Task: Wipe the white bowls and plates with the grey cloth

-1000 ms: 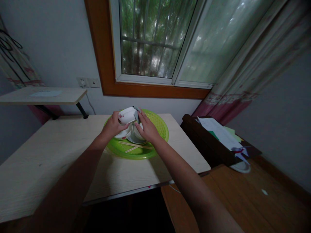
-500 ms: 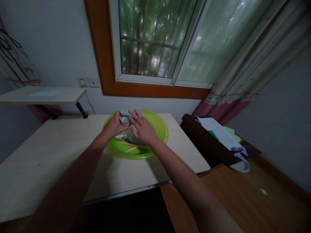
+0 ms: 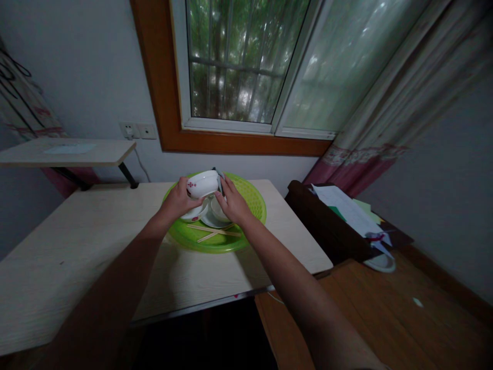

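Observation:
My left hand point(image 3: 177, 201) grips the left side of a white bowl point(image 3: 203, 184) with a red pattern, which is tilted on its side above the green basket point(image 3: 251, 198). At the bowl's right edge, my right hand point(image 3: 234, 203) presses a grey-blue cloth point(image 3: 220, 178), mostly hidden by the fingers. Beneath the held bowl, more white dishes point(image 3: 219, 210) sit in the basket, partly covered by my hands. Several wooden chopsticks point(image 3: 213, 230) lie crossed at the basket's near side.
The basket stands on a pale wooden table point(image 3: 92, 241) below a window. A raised shelf point(image 3: 69, 152) is at the back left. To the right of the table, a dark brown piece of furniture point(image 3: 316, 221) has papers point(image 3: 344, 208) on it.
The cloth has moved from over the bowl to its right edge, uncovering the bowl's white side and red pattern. My right hand has shifted slightly right; the left stays on the bowl.

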Tool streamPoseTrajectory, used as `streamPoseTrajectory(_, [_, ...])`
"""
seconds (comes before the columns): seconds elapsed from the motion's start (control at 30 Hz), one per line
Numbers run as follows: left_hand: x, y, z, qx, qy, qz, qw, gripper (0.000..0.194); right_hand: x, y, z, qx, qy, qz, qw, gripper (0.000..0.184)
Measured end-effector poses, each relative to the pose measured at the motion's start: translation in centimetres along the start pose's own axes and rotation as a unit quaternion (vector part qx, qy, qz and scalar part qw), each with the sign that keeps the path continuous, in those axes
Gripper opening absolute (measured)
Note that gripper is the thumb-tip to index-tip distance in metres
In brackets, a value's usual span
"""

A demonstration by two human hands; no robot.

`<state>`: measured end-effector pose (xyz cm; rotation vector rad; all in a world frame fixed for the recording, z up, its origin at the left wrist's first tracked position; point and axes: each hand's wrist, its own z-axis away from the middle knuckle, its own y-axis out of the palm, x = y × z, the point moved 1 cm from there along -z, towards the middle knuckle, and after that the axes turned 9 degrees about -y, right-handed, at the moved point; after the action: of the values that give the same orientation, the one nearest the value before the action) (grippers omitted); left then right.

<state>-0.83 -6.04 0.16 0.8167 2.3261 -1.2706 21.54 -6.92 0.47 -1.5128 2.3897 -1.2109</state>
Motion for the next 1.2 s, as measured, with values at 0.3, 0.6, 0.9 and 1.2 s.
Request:
streamPoseTrajectory(0.3, [-0.1,0.0,0.0,0.020,0.013,-0.002,1.000,0.054,2.8,-1.0,-0.3,0.041,-0.150,0.053,0.986,0.058])
streamPoseTrajectory(0.6, [0.3,0.4,-0.1,0.041,0.023,-0.018,0.999,0.053,2.8,-0.6,-0.4,0.031,-0.148,0.028,0.988,0.056])
streamPoseTrajectory(0.9, [-0.2,-0.3,0.2,0.024,-0.017,0.001,1.000,0.063,-0.9,0.7,0.1,-0.044,0.027,-0.065,0.997,0.063])
streamPoseTrajectory(1.2, [0.2,-0.2,0.1,0.003,-0.026,0.023,0.999,0.064,0.0,0.3,0.2,-0.027,-0.010,-0.039,0.999,0.061])
